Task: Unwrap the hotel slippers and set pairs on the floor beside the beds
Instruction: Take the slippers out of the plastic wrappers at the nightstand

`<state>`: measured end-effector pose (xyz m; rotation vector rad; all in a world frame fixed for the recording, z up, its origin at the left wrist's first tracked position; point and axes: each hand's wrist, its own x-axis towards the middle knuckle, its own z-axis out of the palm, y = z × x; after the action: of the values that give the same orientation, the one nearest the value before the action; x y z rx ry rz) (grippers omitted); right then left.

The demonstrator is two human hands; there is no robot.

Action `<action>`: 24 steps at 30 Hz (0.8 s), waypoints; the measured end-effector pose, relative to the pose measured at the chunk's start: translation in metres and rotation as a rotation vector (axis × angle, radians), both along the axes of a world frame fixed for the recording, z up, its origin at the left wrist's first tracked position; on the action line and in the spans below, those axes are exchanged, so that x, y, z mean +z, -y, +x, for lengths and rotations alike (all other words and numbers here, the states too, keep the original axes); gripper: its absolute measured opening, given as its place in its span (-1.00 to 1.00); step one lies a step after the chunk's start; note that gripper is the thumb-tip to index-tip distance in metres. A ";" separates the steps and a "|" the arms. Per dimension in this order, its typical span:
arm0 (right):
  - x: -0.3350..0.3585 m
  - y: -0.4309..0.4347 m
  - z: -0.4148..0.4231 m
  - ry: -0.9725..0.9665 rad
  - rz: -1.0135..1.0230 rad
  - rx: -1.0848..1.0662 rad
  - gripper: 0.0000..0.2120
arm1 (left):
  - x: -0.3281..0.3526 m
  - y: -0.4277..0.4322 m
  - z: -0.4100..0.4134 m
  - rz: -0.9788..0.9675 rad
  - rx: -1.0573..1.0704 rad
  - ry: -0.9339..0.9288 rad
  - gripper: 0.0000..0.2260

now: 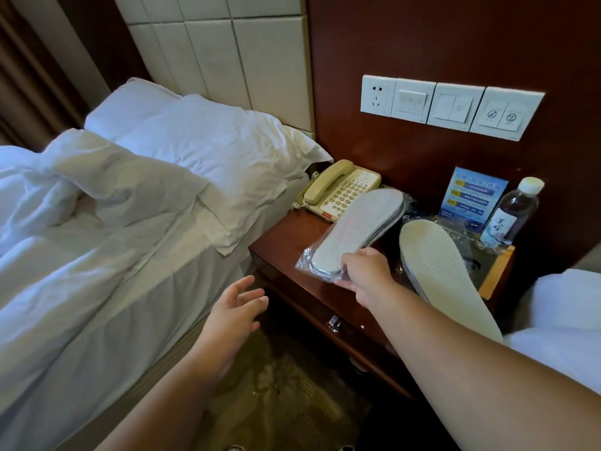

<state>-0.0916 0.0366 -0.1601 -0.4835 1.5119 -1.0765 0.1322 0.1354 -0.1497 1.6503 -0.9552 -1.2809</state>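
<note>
Your right hand (364, 275) pinches the clear-plastic-wrapped white slipper pair (354, 234), frame centre | your left hand (235, 312), lower centre: fingers spread, empty | bare white slipper (445, 275), sole up, right

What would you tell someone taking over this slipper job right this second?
Right hand grips the near end of a wrapped slipper pack over the nightstand.
Left hand is open and holds nothing, above the carpet by the bed.
A second slipper pair lies sole-up on the nightstand's right side, with plastic around it; wrapped or not is unclear.
Done: one pack grasped.
Left: strip the plastic, then set pairs on the floor beside each bed.
</note>
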 end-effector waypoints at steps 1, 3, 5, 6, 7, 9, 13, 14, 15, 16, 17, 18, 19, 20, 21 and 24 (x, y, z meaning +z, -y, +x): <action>0.005 -0.005 0.000 -0.058 -0.032 -0.010 -0.80 | 0.006 -0.001 -0.004 -0.009 -0.004 0.000 -0.61; 0.018 -0.017 -0.002 -0.245 -0.127 0.001 -0.82 | 0.019 -0.003 -0.011 -0.029 -0.015 0.010 -0.65; 0.035 -0.031 -0.006 -0.436 -0.258 0.043 -0.83 | 0.032 -0.008 -0.018 -0.050 -0.021 0.001 -0.67; 0.044 -0.038 -0.008 -0.499 -0.332 0.070 -0.83 | 0.038 -0.010 -0.021 -0.063 -0.019 -0.009 -0.68; 0.053 -0.045 -0.009 -0.540 -0.407 0.094 -0.81 | 0.046 -0.013 -0.025 -0.079 -0.018 -0.017 -0.69; 0.071 -0.061 -0.011 -0.594 -0.544 0.126 -0.78 | 0.062 -0.019 -0.034 -0.119 -0.006 -0.014 -0.66; 0.104 -0.104 -0.006 -0.810 -0.861 0.176 -0.73 | 0.100 -0.036 -0.060 -0.225 0.026 -0.143 -0.43; 0.108 -0.117 -0.003 -0.924 -0.981 0.208 -0.74 | 0.109 -0.041 -0.066 -0.253 0.015 -0.228 -0.31; 0.109 -0.130 0.000 -1.041 -1.103 0.252 -0.75 | 0.118 -0.046 -0.073 -0.277 -0.003 -0.319 -0.23; 0.109 -0.141 0.003 -1.141 -1.209 0.303 -0.76 | 0.126 -0.051 -0.078 -0.292 -0.013 -0.418 -0.21; 0.108 -0.152 0.006 -1.215 -1.286 0.349 -0.80 | 0.133 -0.057 -0.083 -0.280 0.000 -0.533 -0.24; 0.109 -0.160 0.007 -1.260 -1.339 0.386 -0.84 | 0.139 -0.062 -0.086 -0.237 0.039 -0.645 -0.28; 0.111 -0.166 0.007 -1.283 -1.378 0.417 -0.88 | 0.143 -0.067 -0.087 -0.180 0.095 -0.729 -0.33; 0.115 -0.171 0.007 -1.283 -1.409 0.438 -0.89 | 0.145 -0.071 -0.087 -0.131 0.157 -0.777 -0.39; 0.120 -0.175 0.006 -1.256 -1.434 0.449 -0.91 | 0.146 -0.075 -0.087 -0.102 0.205 -0.812 -0.46; 0.138 -0.186 0.004 -1.138 -1.449 0.386 -0.85 | 0.151 -0.087 -0.088 -0.119 0.273 -0.847 -0.62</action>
<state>-0.0880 0.2227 -0.0224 -2.5940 1.0901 -1.5238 0.0444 0.2220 0.0014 0.9363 -0.2674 -1.4901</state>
